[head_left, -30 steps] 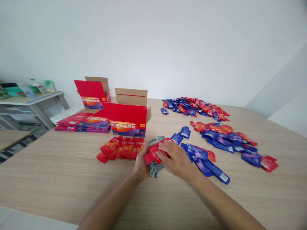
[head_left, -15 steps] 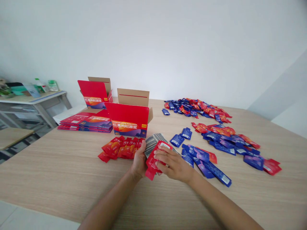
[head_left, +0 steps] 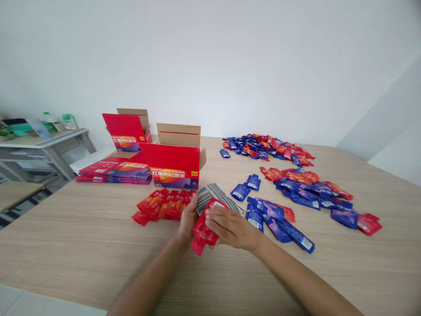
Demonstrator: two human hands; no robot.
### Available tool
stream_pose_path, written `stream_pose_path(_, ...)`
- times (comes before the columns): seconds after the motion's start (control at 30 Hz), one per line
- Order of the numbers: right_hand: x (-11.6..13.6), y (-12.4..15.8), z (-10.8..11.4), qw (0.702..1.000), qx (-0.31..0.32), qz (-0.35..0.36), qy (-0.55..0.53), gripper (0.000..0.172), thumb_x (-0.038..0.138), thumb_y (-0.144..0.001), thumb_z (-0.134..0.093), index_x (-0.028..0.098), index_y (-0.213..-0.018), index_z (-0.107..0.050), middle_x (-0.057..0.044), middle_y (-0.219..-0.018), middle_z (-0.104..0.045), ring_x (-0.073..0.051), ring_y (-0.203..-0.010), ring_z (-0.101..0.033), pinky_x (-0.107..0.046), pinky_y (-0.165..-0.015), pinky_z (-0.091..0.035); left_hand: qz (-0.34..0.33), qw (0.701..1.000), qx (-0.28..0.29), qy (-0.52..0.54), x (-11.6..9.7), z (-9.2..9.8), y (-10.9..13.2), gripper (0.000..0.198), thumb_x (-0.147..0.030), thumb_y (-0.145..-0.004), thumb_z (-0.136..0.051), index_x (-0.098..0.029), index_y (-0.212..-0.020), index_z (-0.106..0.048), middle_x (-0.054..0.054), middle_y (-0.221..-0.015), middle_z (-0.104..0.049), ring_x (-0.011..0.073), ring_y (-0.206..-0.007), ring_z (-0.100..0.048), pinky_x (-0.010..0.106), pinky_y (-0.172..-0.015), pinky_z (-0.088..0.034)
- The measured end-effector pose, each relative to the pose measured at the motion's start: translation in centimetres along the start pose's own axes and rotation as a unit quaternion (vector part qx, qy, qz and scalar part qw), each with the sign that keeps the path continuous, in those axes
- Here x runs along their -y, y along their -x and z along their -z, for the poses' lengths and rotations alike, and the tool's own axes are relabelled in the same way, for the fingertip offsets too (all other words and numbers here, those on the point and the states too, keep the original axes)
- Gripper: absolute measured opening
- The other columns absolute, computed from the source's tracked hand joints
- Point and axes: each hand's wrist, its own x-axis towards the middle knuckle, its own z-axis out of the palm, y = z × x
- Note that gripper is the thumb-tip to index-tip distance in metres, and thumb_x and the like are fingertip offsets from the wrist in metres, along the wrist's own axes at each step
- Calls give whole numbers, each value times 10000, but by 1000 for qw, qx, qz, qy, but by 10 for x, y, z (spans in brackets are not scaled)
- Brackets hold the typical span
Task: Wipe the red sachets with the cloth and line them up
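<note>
Looking down from the head camera, both bare hands meet over the near middle of the pale wooden counter [head_left: 82,232]. The left hand [head_left: 188,217] is clenched around a fanned stack of sachets [head_left: 215,194], of which mostly the silver-grey striped edges show, spreading up and to the right from the palm. The right hand [head_left: 232,228] pinches a single red sachet [head_left: 204,228] against the front of that stack, fingers laid flat across its upper half. This sachet is glossy red with a small white label at its top end; it tilts, and its lower corner pokes out below both hands, above the counter.

Just left of the left hand lies a row of red sachets [head_left: 159,205], overlapping. Behind it stands an open red box [head_left: 174,166] with a brown flap raised, and a second box [head_left: 126,129] farther back. Beside them sits a flat pile of folded cartons [head_left: 115,170]. To the right of the hands lie loose blue sachets [head_left: 266,210], and beyond them two mixed red and blue heaps [head_left: 305,182] [head_left: 268,145]. A side table [head_left: 39,139] stands at far left.
</note>
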Motion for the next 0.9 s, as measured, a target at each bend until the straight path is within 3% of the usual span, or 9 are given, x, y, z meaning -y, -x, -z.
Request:
stream_pose_path(0.13, -1, 7, -7, 997, -15, -40, 68, 354, 290, -918, -660, 104, -1205, -572, -186, -1196, -643, -307, -1378, -446, -533, -1105, -441, -21, 1000, 11, 6, 0, -4, 0, 591, -429, -1020, -297, -51, -873, -727, 119, -780, -742, 152, -656, -686, 232, -637, -533)
stream_pose_path(0.23, 3, 9, -16, 989, -37, -72, 126, 283, 164, -888, -634, 153, -1163, -568, -206, -1322, -583, -349, -1392, -420, -632, -1084, -405, -51, 999, 15, 6, 1, -5, 0, 534, -393, -1020, -321, -51, -968, -728, 124, -843, -754, 174, -746, -712, 264, -757, -550)
stream_pose_path(0.33, 7, 8, -24, 986, -41, -104, 120, 379, 72, -869, -547, 118, -1243, -506, -253, -1390, -534, -354, -1414, -385, -606, -1059, -449, -54, 998, 32, 10, 2, -1, -2, 501, -411, -998, -387, -43, -1190, -668, 159, -1033, -742, 229, -947, -711, 325, -900, -528)
stream_pose_path(0.43, 7, 8, -27, 984, -32, -131, 119, 434, 43, -882, -492, 60, -1315, -474, -253, -1302, -613, -322, -1415, -393, -570, -1066, -468, -23, 998, 44, 27, 3, 3, -5, 562, -466, -976, -422, -45, -1302, -602, 181, -1131, -711, 257, -1020, -690, 352, -939, -515)
stream_pose_path(0.6, 4, 12, -24, 986, -26, -107, 122, 399, 34, -926, -459, 73, -1318, -516, -213, -1273, -651, -294, -1394, -431, -535, -1071, -488, -13, 999, 22, 40, 7, 6, -6, 571, -494, -977, -402, -68, -1290, -618, 170, -1110, -713, 261, -995, -687, 362, -917, -523)
stream_pose_path(0.77, 3, 11, -22, 991, -21, -86, 100, 417, 29, -935, -471, 31, -1353, -484, -235, -1271, -650, -290, -1399, -425, -531, -1076, -483, -28, 1000, -5, 8, 1, 7, -7, 537, -459, -976, -422, -57, -1265, -629, 158, -1050, -726, 250, -925, -697, 352, -868, -537)
stream_pose_path(0.9, 3, 7, -20, 990, 9, -84, 112, 368, 27, -943, -478, 55, -1304, -544, -202, -1258, -667, -265, -1363, -477, -487, -1081, -494, -38, 999, 8, -12, -2, 13, -10, 504, -449, -954, -483, -68, -1251, -630, 139, -976, -730, 205, -805, -698, 293, -752, -552)
